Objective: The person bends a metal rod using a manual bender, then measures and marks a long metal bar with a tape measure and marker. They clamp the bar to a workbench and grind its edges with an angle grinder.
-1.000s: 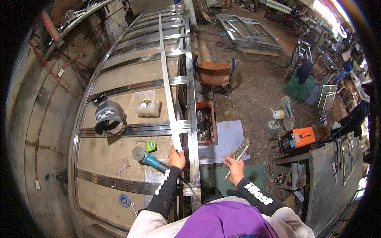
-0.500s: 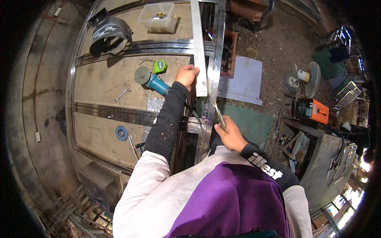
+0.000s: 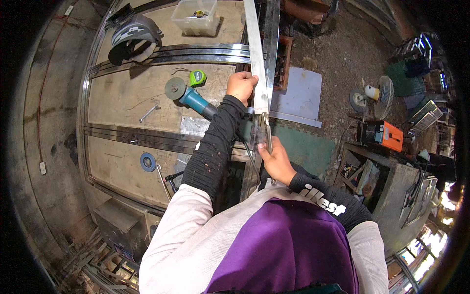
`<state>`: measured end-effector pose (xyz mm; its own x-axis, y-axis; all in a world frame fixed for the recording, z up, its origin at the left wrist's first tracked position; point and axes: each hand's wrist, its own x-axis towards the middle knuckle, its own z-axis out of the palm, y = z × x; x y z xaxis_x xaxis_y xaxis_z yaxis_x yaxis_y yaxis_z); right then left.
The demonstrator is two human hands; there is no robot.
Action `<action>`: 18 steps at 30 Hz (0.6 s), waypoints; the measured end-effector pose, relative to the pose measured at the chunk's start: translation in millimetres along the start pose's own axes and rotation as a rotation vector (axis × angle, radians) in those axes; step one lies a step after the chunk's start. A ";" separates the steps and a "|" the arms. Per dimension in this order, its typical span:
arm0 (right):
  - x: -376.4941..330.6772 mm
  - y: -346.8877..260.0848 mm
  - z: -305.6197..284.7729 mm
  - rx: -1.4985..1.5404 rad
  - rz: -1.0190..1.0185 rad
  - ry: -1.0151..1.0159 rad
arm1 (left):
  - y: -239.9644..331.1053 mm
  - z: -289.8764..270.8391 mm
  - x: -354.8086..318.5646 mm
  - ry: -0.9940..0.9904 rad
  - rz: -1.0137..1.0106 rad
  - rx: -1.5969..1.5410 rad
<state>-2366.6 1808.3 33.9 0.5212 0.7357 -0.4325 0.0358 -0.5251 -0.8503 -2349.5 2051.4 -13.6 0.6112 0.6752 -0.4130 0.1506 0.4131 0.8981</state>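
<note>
My left hand point(image 3: 242, 87) is closed on the left edge of a long, pale metal bar point(image 3: 258, 63), which runs away from me over the metal frame. Thin reddish marks show near the bar's close end. In my right hand point(image 3: 277, 161) is a pair of silver pliers point(image 3: 268, 131), pointing away from me. Its tip meets the close end of the bar, though whether the jaws grip it I cannot tell. Left of my left forearm lies a teal angle grinder point(image 3: 195, 102), with a green tape measure point(image 3: 197, 77) just beyond its disc.
Boards fill the shiny metal frame point(image 3: 196, 55). On them rest a welding helmet point(image 3: 134, 41), a clear plastic tub point(image 3: 196, 18), a wrench point(image 3: 149, 113) and a blue-rimmed disc point(image 3: 148, 162). To the right are a fan point(image 3: 386, 97), an orange machine point(image 3: 390, 137) and a grey cabinet point(image 3: 399, 196).
My left hand and the bar have shifted to the right. The pliers have swung more upright, and their tip, apart from the bar before, is now at its close end.
</note>
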 end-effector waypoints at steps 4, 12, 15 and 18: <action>-5.6 -4.0 2.2 0.018 0.060 -0.034 | 0.2 1.1 2.5 0.003 -0.008 0.016; 2.9 4.7 10.3 0.011 0.022 0.013 | 1.3 1.7 1.6 -0.009 0.014 0.002; 5.5 7.3 13.4 -0.011 0.005 0.031 | 5.8 5.3 -2.3 0.010 -0.010 -0.019; 6.1 5.3 15.2 -0.010 0.043 0.020 | 6.0 5.6 -2.2 0.005 0.005 -0.028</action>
<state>-2376.1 1816.5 22.2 0.5393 0.7036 -0.4627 0.0214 -0.5607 -0.8278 -2345.7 2048.9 -6.4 0.6083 0.6802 -0.4090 0.1252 0.4266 0.8957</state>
